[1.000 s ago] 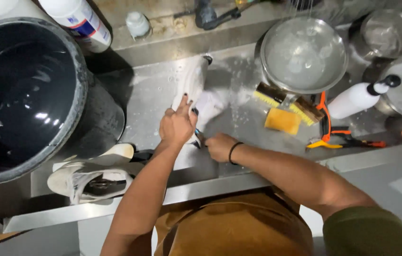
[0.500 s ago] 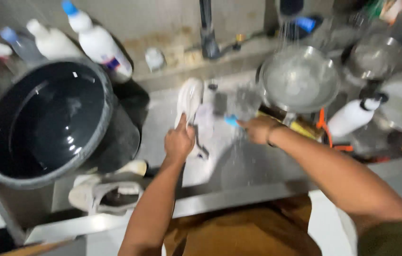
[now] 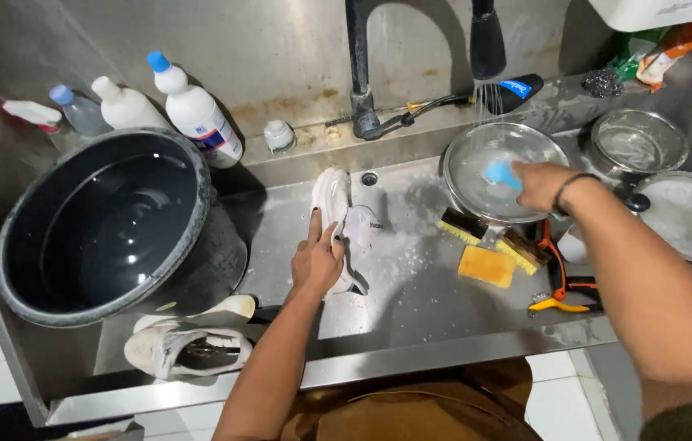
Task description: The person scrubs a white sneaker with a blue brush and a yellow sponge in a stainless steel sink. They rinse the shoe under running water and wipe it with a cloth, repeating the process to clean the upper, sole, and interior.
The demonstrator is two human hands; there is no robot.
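A white shoe [image 3: 338, 211] lies in the steel sink [image 3: 411, 286], toe pointing toward the back wall. My left hand [image 3: 317, 260] presses on its side and grips it. My right hand [image 3: 540, 184] reaches over a round steel bowl [image 3: 476, 155] at the back right and holds a small blue brush [image 3: 499, 173] under water running from the sprayer [image 3: 486, 45]. Only the blue tip of the brush shows past my fingers.
A big black bucket [image 3: 109, 224] with water fills the left. A second white shoe [image 3: 191, 347] lies at the front left. A yellow sponge [image 3: 486, 265], a scrub brush [image 3: 476, 230], orange pliers [image 3: 562, 290], steel pots [image 3: 638, 143] and bottles [image 3: 195, 110] stand around.
My right hand left the shoe, moved right and back, and now holds the blue brush under the running water over the bowl. My left hand stays on the shoe.
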